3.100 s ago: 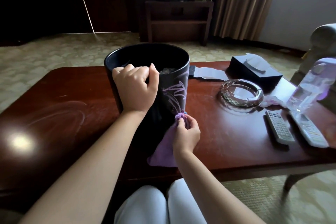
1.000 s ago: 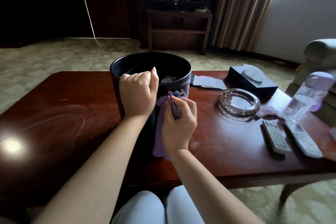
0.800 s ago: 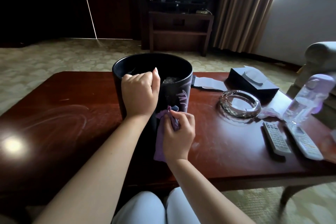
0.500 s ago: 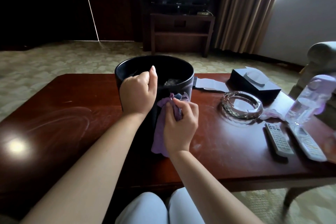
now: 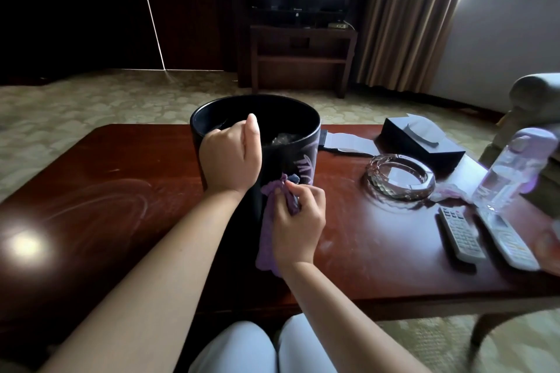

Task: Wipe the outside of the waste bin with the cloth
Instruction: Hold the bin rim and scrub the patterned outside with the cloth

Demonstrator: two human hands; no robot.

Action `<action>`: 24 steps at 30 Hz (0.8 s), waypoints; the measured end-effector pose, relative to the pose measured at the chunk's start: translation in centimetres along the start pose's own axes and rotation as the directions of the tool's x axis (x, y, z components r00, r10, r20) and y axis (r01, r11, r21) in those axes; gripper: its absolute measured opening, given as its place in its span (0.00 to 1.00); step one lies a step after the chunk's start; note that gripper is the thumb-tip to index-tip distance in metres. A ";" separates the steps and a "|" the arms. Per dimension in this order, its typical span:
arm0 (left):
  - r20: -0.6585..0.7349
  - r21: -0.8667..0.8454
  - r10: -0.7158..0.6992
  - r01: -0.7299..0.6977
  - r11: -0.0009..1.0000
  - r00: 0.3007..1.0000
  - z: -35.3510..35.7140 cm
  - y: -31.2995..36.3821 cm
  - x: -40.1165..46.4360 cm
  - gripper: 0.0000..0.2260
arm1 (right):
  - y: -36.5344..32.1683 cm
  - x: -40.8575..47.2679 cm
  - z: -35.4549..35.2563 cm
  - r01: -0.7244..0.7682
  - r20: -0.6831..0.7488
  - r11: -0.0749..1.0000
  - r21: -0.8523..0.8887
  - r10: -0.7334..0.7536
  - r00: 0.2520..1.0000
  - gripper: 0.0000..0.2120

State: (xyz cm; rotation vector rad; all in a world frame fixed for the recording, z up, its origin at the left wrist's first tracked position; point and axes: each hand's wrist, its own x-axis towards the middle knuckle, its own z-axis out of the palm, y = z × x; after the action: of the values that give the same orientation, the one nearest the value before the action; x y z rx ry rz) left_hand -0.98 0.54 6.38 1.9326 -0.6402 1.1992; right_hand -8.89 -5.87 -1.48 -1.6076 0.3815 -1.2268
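On the dark red-brown polished wooden coffee table (image 5: pixel 121 191), toward its middle, stands the round black waste bin (image 5: pixel 278 157) with a pale violet leaf-like design on its side, upright, something crumpled showing inside. Left hand (image 5: pixel 230 157) curled over the near rim, fingers hooked inside, thumb raised along the edge, gripping the bin. Right hand (image 5: pixel 298 221) lower down against the bin's near outer wall, fingers bunched around the soft lilac cloth (image 5: pixel 268 239); cloth pressed to the wall partway up, its loose end hanging down toward the tabletop. The two hands sit near each other, not touching. To the right on the table: a faceted clear glass ashtray (image 5: pixel 400 179), a dark blue tissue box (image 5: pixel 421 142) beyond it, a flat pale paper sheet (image 5: pixel 348 141) between box and bin. Nearer the right edge, two grey-white remote controls (image 5: pixel 460 233) lie side by side, and a clear plastic bottle with lilac cap (image 5: pixel 512 169) stands behind them. Faint circular smears mark the table's left half. White-trousered knees (image 5: pixel 260 345) below the near edge.
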 end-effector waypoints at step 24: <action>0.009 0.126 0.131 -0.131 0.983 0.991 0.7 0.1 -0.5 0.17 | 0.1 1.2 -1.0 -0.148 0.010 0.989 -0.006 0.148 0.989 0.03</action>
State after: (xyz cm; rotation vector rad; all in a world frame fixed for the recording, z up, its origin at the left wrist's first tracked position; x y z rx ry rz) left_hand -0.88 -0.05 5.75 2.0221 -0.7163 1.3495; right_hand -9.16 -7.33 -0.95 -1.5605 0.4889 -1.1050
